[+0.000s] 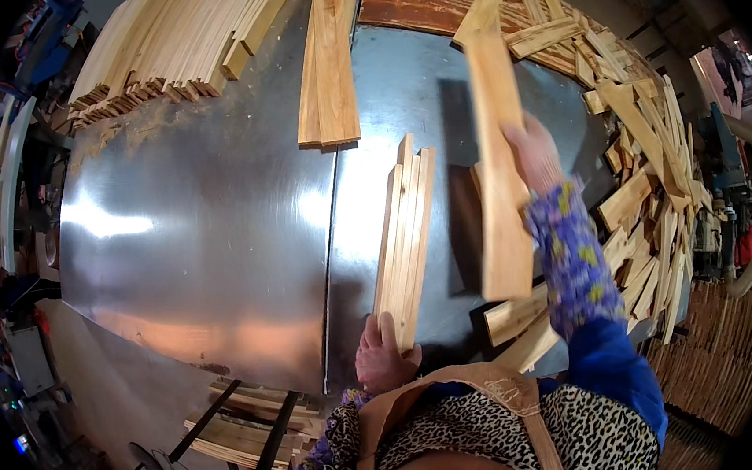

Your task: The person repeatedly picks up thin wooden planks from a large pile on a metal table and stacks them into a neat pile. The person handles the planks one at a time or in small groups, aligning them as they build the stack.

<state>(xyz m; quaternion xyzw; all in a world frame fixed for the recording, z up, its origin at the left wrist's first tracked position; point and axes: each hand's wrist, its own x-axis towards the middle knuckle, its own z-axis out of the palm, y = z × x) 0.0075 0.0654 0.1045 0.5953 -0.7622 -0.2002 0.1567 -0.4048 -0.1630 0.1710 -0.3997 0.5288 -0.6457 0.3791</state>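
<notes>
My right hand [536, 156] grips the right edge of a long wooden board [503, 198], raised over the metal table and slightly blurred by motion. My left hand [386, 356] is closed around the near end of a small bundle of wooden slats [405, 241], which stand on edge side by side on the metal surface. Beyond this bundle, two flat boards [325, 71] lie partly overlapping across the table's seam. Part of another piece of wood is hidden behind the raised board.
Many slats [175, 43] lie in a neat row at the far left of the metal table [208, 239]. A jumbled heap of boards [644, 161] curves along the right side. More planks [246, 431] rest on a black frame below the left front edge.
</notes>
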